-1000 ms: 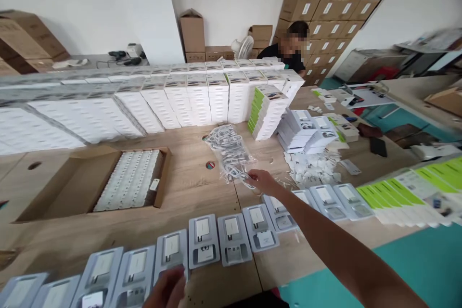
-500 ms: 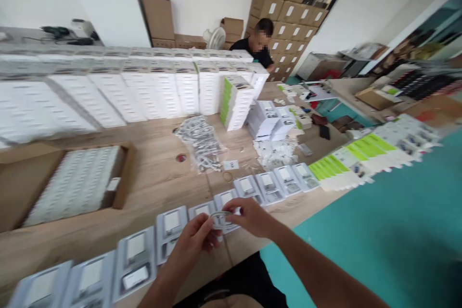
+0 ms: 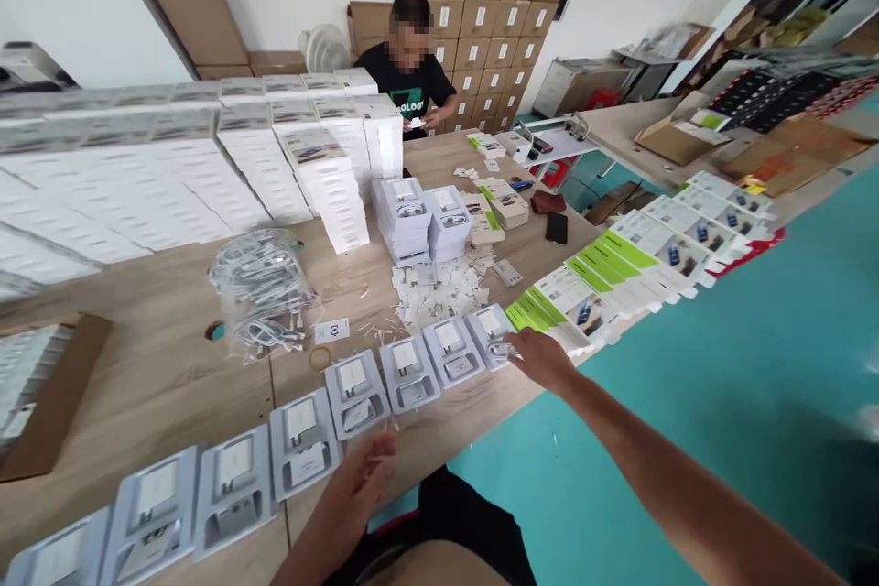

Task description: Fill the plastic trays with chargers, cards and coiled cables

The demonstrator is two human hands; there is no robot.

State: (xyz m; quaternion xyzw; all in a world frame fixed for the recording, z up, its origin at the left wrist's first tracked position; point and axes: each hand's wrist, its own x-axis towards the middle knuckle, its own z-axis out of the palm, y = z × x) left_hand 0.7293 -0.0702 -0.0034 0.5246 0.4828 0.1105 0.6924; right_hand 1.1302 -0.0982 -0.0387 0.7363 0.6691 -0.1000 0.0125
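Observation:
My right hand point(image 3: 542, 361) reaches to the far right tray of a row, its fingers closed on a coiled white cable point(image 3: 501, 351) at that tray's lower compartment. Whether the cable rests in the compartment or is just above it, I cannot tell. My left hand point(image 3: 365, 481) hovers near the table's front edge with curled fingers. Something thin and pale shows at its fingertips, too small to name. The grey plastic trays point(image 3: 277, 439) each hold a white block-shaped charger point(image 3: 300, 419) in the upper part. Several have a small white card or packet point(image 3: 303, 465) below.
A bag of white cables point(image 3: 257, 288) lies behind the row, beside a rubber band point(image 3: 320, 359). Stacked trays point(image 3: 405, 220) and scattered white pieces point(image 3: 439, 293) are further back. Flattened printed boxes point(image 3: 611, 261) overlap at right. White box stacks point(image 3: 254, 165) line the left; a co-worker point(image 3: 412, 73) sits behind.
My hands have separated. The right one has carried the coiled cable right to the end tray, while the left has dropped slightly lower and let go of it. The view has swung right.

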